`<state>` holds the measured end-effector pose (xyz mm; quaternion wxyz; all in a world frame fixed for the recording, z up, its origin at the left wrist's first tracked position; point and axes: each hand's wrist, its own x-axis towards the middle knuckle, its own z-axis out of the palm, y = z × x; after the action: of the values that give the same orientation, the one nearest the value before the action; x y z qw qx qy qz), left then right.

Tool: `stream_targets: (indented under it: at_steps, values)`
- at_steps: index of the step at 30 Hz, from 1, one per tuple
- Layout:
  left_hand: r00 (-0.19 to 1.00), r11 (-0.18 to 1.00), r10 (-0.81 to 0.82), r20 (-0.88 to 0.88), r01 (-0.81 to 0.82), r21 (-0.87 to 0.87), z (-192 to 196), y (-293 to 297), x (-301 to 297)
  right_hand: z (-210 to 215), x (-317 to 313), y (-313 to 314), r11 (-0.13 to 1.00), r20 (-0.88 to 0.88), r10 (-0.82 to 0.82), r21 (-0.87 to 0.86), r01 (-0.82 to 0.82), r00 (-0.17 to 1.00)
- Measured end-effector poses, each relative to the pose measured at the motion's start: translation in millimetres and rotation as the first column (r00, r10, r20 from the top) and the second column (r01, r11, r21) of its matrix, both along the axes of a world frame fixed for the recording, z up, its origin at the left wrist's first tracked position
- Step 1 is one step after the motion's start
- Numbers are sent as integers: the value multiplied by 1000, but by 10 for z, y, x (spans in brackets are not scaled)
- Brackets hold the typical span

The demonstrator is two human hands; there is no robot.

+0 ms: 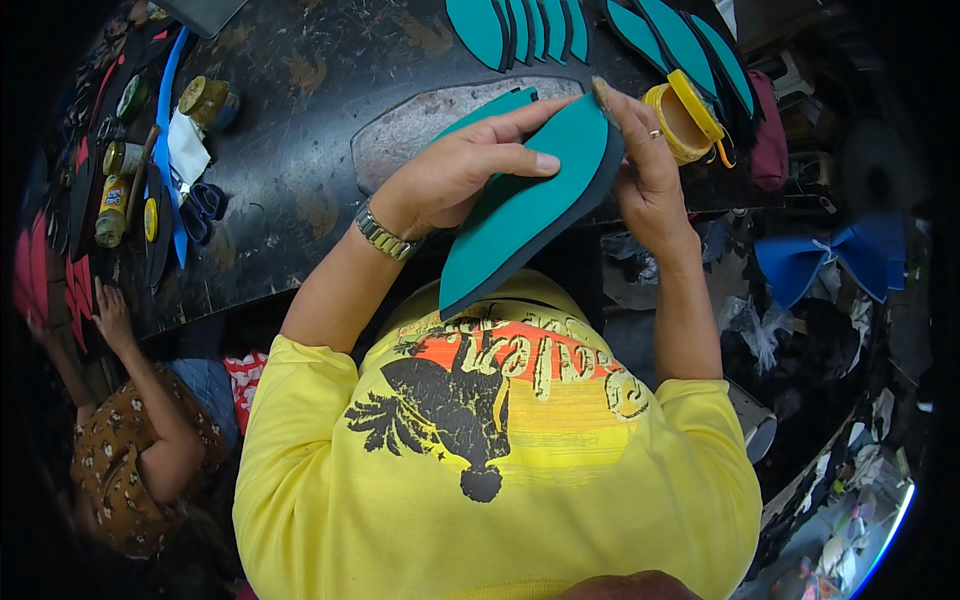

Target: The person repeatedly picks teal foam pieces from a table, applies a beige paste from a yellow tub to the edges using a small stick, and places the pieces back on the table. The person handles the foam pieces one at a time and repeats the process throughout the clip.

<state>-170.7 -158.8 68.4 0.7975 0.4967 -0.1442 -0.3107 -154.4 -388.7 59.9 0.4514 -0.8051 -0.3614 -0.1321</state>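
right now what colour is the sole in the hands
Teal on top with a dark edge layer; the sole shows best in the head view.

Two teal soles (pixel 525 205) with dark undersides are held together above the dark tabletop (pixel 290 150), one partly hidden behind the other. At the tabletop's far edge lie two groups of loose teal soles: about five overlapping in the nearer group (pixel 520 28), about three in the group (pixel 685 45) further right. One open yellow tub (pixel 685 120) sits at the tabletop's right edge. At its left end stand roughly four small jars (pixel 205 100). Off the tabletop's right side lies one blue bow-shaped piece (pixel 835 255).
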Motion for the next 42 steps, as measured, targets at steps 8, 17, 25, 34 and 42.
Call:
stream_targets:
  at_steps: [8,17,25,34,42]
  values:
    - [997,985,75,-24,-78,-155,-97,7,72,-158,-299,50,969,-214,226,148,-198,950]
    - [997,993,66,-38,-69,-96,-117,57,76,-58,-269,6,955,-222,139,288,-71,965]
    - [999,997,41,-16,-42,-67,-108,0,10,-180,-21,103,973,-228,38,230,15,973]
    - [996,994,81,-38,-84,-75,-94,61,-21,-111,-59,58,959,-313,-100,225,176,944]
    - [997,987,69,-18,-71,-148,-107,27,38,-143,-124,116,999,-124,8,48,-2,992]
